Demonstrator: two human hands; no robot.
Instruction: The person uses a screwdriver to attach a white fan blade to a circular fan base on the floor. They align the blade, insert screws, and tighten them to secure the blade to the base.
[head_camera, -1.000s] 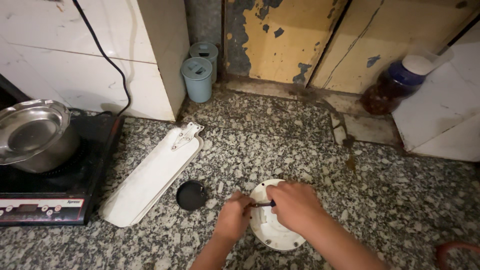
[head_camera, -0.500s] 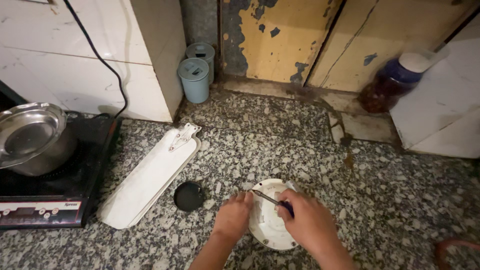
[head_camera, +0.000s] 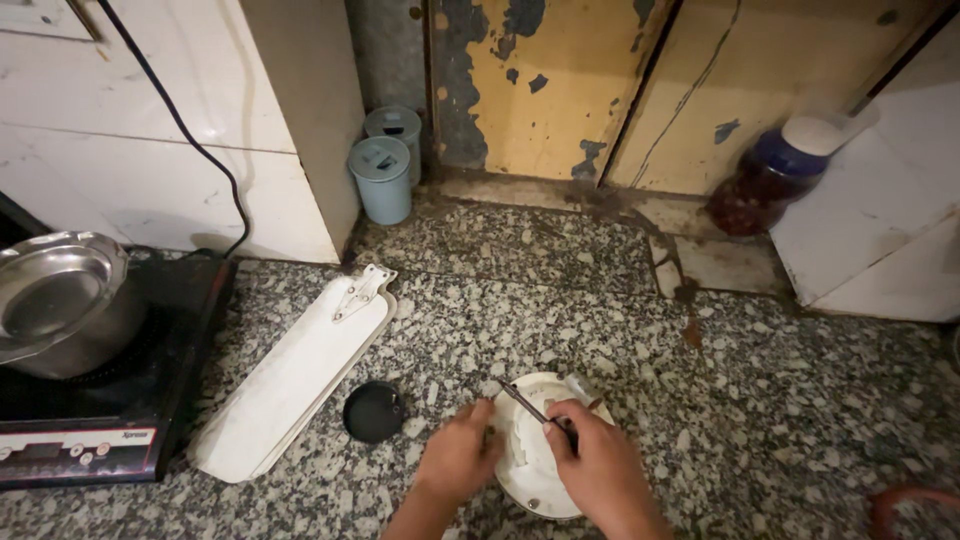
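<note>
While the round white housing (head_camera: 535, 460) at lower centre is steadied by the left hand (head_camera: 458, 455), the screwdriver (head_camera: 533, 407), gripped in the right hand (head_camera: 590, 460), has been drawn back and angled up-left, off the screw.

On the floor (head_camera: 780, 400), the round housing (head_camera: 535, 470) sits at six o'clock, the cap (head_camera: 373, 411) just at its nine, the fan blade (head_camera: 300, 375) beyond, the cooktop (head_camera: 90, 400) farthest at nine, two canisters (head_camera: 381, 178) at eleven.

A white-and-red control label strip (head_camera: 75, 441) runs along the black induction cooktop's (head_camera: 120, 400) front edge.
</note>
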